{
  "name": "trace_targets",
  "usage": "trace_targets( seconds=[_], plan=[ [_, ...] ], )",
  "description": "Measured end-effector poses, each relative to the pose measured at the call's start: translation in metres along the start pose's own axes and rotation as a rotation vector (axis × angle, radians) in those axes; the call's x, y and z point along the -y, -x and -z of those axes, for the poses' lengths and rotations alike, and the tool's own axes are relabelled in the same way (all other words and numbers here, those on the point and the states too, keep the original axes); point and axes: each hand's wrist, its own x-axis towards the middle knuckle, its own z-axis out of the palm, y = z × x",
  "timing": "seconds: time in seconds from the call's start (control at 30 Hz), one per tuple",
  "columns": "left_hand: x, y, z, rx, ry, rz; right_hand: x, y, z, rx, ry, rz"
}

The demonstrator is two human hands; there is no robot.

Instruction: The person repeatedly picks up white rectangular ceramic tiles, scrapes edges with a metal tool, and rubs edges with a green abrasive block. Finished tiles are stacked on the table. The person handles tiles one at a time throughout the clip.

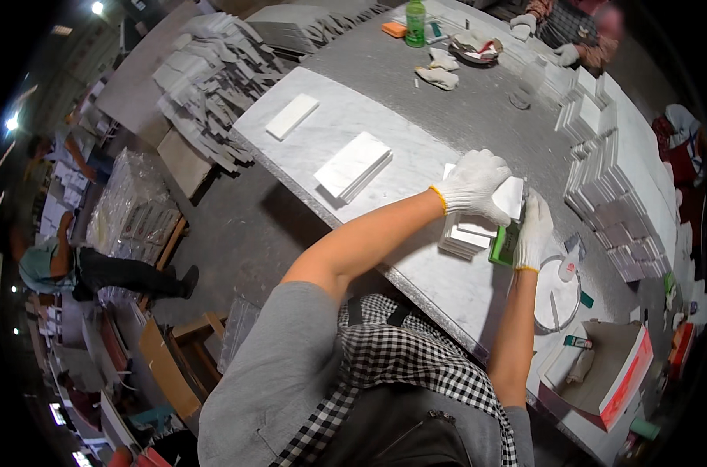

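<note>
My left hand (478,187), in a white knitted glove with a yellow cuff, grips a small white tile (511,196) tilted up over a stack of tiles (464,240). My right hand (533,229), gloved the same way, is closed at the tile's right edge; a small dark thing shows by its fingertips, its kind hidden. Close beside this hand, partly covered, lies a bright green block-like thing (503,244). Farther left on the pale marble slab (416,148) sit a short pile of white tiles (355,165) and a single tile piece (293,116).
Right of my hands are a round white dish (557,300), a white bottle (569,265) and an open cardboard box (630,373). Tall tile stacks (614,191) line the right. Gloves (437,76) and a green bottle (415,23) lie beyond. A co-worker's gloved hands (568,54) show opposite.
</note>
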Motion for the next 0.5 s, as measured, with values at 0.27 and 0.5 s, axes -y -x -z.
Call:
trace_targets(
  seconds=[0.27, 0.5],
  plan=[
    [0.018, 0.047, 0.044, -0.236, -0.138, 0.379, 0.018, 0.083, 0.003, 0.159, -0.002, 0.002],
    [0.095, 0.113, 0.098, -0.051, -0.338, 0.826, -0.007, 0.138, 0.016, 0.104, -0.055, 0.049]
  ],
)
